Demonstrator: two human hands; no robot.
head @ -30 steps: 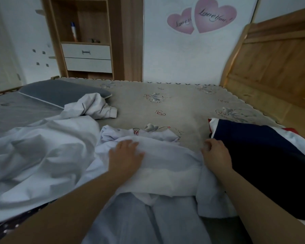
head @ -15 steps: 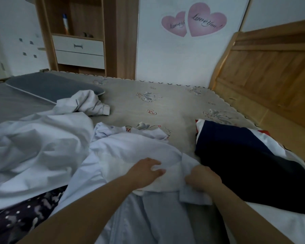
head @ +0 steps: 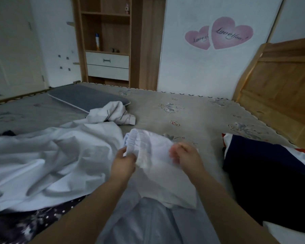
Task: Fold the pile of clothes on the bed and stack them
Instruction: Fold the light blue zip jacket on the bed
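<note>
White cloth bunches between my hands: a small garment (head: 148,155) with a gathered waistband, lifted off the bed (head: 197,117) at its top edge while its lower part trails down toward me. My left hand (head: 124,162) pinches the waistband, thumb and fingers closed on it. My right hand (head: 185,155) is at the other side with fingers curled; it is blurred, so I cannot tell whether it truly grips the cloth or only touches it.

To fold this well, I judge I should take the waistband at both ends, pull it taut and level, then lay it flat on the bare patch ahead before folding it over. Slack cloth would crease.

A big white pile (head: 48,161) lies to my left, touching the garment; a crumpled shirt (head: 113,113) sits beyond it, by a grey pillow (head: 81,96). A navy piece (head: 264,175) rests to my right. Dark spotted fabric (head: 25,224) pokes out at lower left.

Beige patterned bedding, a wooden headboard (head: 280,81) at right, a shelf unit (head: 109,43) with drawers, pink heart stickers (head: 220,34) on the wall.
</note>
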